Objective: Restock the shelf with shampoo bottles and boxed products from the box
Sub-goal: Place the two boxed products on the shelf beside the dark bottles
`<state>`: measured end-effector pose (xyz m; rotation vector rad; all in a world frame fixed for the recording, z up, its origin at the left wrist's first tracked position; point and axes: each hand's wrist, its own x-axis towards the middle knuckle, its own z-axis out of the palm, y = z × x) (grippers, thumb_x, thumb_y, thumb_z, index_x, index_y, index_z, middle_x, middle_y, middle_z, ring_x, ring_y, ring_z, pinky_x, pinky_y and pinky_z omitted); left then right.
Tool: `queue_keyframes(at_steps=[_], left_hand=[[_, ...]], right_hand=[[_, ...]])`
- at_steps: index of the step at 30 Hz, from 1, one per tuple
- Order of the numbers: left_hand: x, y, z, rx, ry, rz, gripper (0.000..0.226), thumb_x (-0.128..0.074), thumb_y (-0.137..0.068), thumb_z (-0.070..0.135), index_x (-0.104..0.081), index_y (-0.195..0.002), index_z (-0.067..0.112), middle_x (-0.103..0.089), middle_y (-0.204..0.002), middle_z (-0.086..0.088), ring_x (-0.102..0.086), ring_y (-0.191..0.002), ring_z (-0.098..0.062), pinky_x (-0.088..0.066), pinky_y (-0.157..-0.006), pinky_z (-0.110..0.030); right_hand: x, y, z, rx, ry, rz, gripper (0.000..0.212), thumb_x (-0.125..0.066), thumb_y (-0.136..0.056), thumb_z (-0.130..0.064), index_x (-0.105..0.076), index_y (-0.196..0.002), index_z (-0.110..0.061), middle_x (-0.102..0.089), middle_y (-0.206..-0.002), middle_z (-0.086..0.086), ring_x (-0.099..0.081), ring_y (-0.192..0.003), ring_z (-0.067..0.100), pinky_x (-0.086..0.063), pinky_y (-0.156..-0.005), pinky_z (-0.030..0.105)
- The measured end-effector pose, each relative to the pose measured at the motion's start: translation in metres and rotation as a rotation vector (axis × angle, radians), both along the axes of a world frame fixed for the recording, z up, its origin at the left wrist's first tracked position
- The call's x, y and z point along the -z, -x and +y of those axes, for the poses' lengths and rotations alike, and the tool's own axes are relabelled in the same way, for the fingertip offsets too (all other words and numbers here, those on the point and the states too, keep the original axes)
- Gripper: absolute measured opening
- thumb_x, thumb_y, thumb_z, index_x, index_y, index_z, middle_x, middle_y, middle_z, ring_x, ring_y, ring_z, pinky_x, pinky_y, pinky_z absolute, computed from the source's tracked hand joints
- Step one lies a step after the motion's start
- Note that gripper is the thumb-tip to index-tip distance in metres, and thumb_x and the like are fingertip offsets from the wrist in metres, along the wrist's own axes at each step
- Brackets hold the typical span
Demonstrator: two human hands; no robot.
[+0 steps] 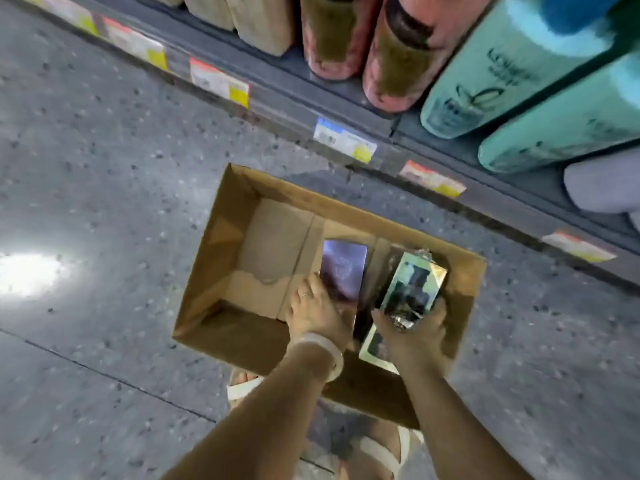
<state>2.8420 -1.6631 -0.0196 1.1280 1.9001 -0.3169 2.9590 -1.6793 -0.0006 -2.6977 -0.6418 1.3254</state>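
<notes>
An open cardboard box [221, 244] sits on the floor in front of the shelf [346, 95]. Inside it, my left hand [317, 311] grips the near end of a shiny purple boxed product [344, 268]. My right hand [415, 332] holds a green-and-black boxed product [414, 285] by its near end, tilted up above the box's right side. Another pale boxed product [375, 348] lies under my right hand. On the shelf stand tan, pink [398, 57] and teal shampoo bottles [512, 71].
The left half of the box holds only loose cardboard flaps [277, 244]. Price labels [344, 140] run along the shelf edge. Grey speckled floor [104, 202] spreads to the left. My sandalled feet [242, 386] stand just behind the box.
</notes>
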Motion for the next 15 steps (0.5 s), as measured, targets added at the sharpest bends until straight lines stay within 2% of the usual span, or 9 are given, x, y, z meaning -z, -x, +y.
queue_keyframes(at_steps=[4, 6, 9, 13, 15], left_hand=[[0.056, -0.022, -0.003, -0.047, -0.018, 0.009, 0.111, -0.07, -0.071, 0.048, 0.002, -0.145, 0.006, -0.02, -0.149, -0.012, -0.024, -0.136, -0.03, -0.026, -0.109, -0.043], [0.07, -0.028, -0.007, -0.092, -0.055, 0.029, 0.12, -0.076, -0.065, 0.045, 0.006, -0.144, 0.007, -0.021, -0.146, -0.013, -0.026, -0.133, -0.031, -0.032, -0.106, -0.045], [0.081, -0.026, -0.014, -0.147, -0.135, 0.018, 0.12, -0.077, -0.06, 0.035, 0.004, -0.145, 0.01, -0.028, -0.138, -0.015, -0.033, -0.125, -0.035, -0.036, -0.099, -0.047], [0.089, 0.001, -0.021, -0.275, -0.178, 0.021, 0.125, -0.081, -0.058, 0.04, 0.006, -0.145, 0.016, -0.023, -0.146, -0.015, -0.029, -0.133, -0.035, -0.033, -0.106, -0.044], [0.089, 0.01, -0.021, -0.256, -0.148, 0.051, 0.123, -0.082, -0.056, 0.042, 0.001, -0.144, 0.016, -0.026, -0.144, -0.016, -0.03, -0.132, -0.035, -0.033, -0.106, -0.042]], right_hand=[[0.045, -0.003, -0.014, 0.091, -0.004, -0.039, 0.115, -0.081, -0.067, -0.031, -0.001, -0.148, -0.015, -0.021, -0.151, 0.016, -0.022, -0.14, 0.034, -0.025, -0.111, 0.043], [0.056, -0.001, -0.019, 0.113, -0.008, -0.038, 0.118, -0.082, -0.066, -0.032, 0.0, -0.148, -0.015, -0.019, -0.153, 0.014, -0.02, -0.141, 0.033, -0.024, -0.112, 0.042], [0.062, 0.004, -0.023, 0.119, -0.017, -0.048, 0.121, -0.083, -0.064, -0.034, 0.002, -0.148, -0.019, -0.018, -0.153, 0.01, -0.018, -0.142, 0.031, -0.027, -0.111, 0.044], [0.065, 0.009, -0.019, 0.096, 0.03, -0.084, 0.128, -0.085, -0.061, -0.034, 0.008, -0.147, -0.019, -0.018, -0.151, 0.011, -0.018, -0.141, 0.032, -0.03, -0.109, 0.047], [0.065, 0.01, -0.016, 0.1, 0.048, -0.096, 0.128, -0.085, -0.061, -0.031, 0.009, -0.147, -0.018, -0.019, -0.15, 0.013, -0.02, -0.139, 0.034, -0.03, -0.108, 0.048]])
